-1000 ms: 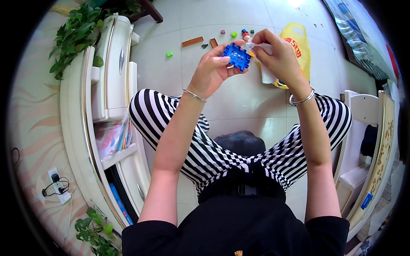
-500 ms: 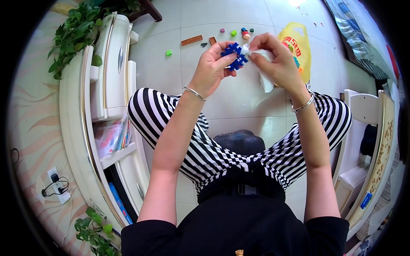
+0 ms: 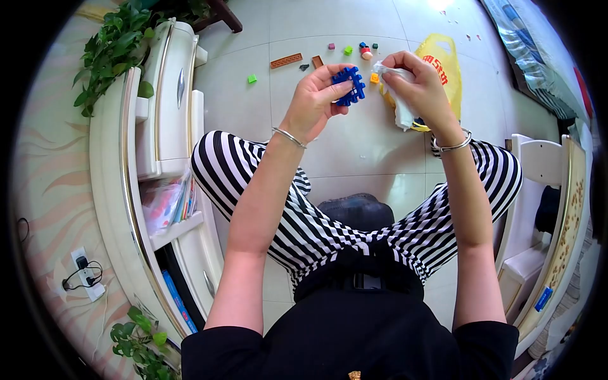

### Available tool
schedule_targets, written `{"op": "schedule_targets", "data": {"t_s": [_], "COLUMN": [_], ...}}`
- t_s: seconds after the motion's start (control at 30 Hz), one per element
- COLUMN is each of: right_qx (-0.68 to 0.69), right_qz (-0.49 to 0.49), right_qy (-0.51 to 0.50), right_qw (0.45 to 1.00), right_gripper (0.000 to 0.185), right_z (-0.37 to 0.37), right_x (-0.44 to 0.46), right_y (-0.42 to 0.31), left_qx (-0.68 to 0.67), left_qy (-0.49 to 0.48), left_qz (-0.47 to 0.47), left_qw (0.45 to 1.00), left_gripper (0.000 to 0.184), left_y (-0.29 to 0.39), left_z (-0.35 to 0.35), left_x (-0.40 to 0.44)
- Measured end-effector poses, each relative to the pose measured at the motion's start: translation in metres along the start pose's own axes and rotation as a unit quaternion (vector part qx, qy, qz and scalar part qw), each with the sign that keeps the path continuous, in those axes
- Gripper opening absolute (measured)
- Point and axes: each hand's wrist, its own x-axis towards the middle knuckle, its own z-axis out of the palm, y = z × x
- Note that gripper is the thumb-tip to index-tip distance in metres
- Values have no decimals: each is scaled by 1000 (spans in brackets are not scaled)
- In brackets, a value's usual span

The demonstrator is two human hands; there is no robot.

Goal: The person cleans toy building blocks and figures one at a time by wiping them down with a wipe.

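Between the thumb and fingers of my left hand (image 3: 320, 95) is a blue plastic toy piece (image 3: 350, 86) with notched, tooth-like edges. My right hand (image 3: 415, 82) pinches a crumpled white tissue (image 3: 400, 104), which hangs down below the fingers. A gap separates the tissue from the blue piece. A small yellow block (image 3: 374, 78) lies on the floor between the two hands. Behind my right hand sits a yellow plastic bag (image 3: 451, 69) with red print, partly hidden by the hand and tissue.
Beyond my hands, a brown brick strip (image 3: 286, 61), a green block (image 3: 253, 79), a pink block (image 3: 331, 46) and a small toy figure (image 3: 366, 53) lie on the tiled floor. A white cabinet (image 3: 166, 107) stands left, a white chair (image 3: 538, 158) right.
My right hand has moved right, drawing the tissue away from the blue piece. The blue piece is tilted more edge-on in my left hand. The yellow block has come into sight.
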Motion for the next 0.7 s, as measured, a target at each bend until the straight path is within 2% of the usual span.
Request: {"op": "schedule_targets", "data": {"t_s": [0.03, 0.07, 0.1, 0.17, 0.2, 0.23, 0.3, 0.37, 0.47, 0.57, 0.63, 0.7], "right_qx": [105, 213, 212, 418, 486, 488, 600, 618, 601, 558, 566, 575], "right_qz": [62, 69, 66, 173, 180, 180, 184, 175, 174, 171, 167, 163], "right_qy": [8, 8, 9, 33, 29, 31, 51, 66, 124, 201, 226, 251], "right_qw": [993, 975, 975, 891, 854, 854, 777, 764, 770, 787, 775, 761], "right_gripper": [17, 18, 18, 20, 24, 24, 25, 26, 25, 23, 23, 23], "right_z": [-2, 0, 6, 19, 25, 29, 35, 35, 28, 20, 9, -3], "right_x": [-2, -4, -8, -18, -22, -27, -35, -40, -47, -49, -51, -51], "right_y": [0, 16, 24, 39, 52, 58, 66, 73, 74, 78, 78, 83], "left_qx": [3, 2, -20, -41, -50, -60, -80, -99, -78, -40, -5, 33], "left_qy": [19, 17, 21, 23, 33, 43, 34, 21, 26, 41, 106, 99], "left_qz": [-3, -1, -10, -19, -30, -42, -49, -54, -40, -76, -77, -45], "left_qw": [1000, 1000, 1000, 999, 998, 996, 995, 993, 996, 996, 991, 994], "left_gripper": [28, 28, 30, 32, 31, 30, 29, 28, 27, 28, 29, 29], "left_y": [0, -3, -7, -13, -16, -20, -27, -34, -48, -55, -61, -72], "left_z": [2, 2, 1, 1, 2, 3, 4, 9, 19, 35, 55, 74], "left_x": [1, 3, 5, 10, 11, 12, 15, 18, 22, 31, 39, 54]}}
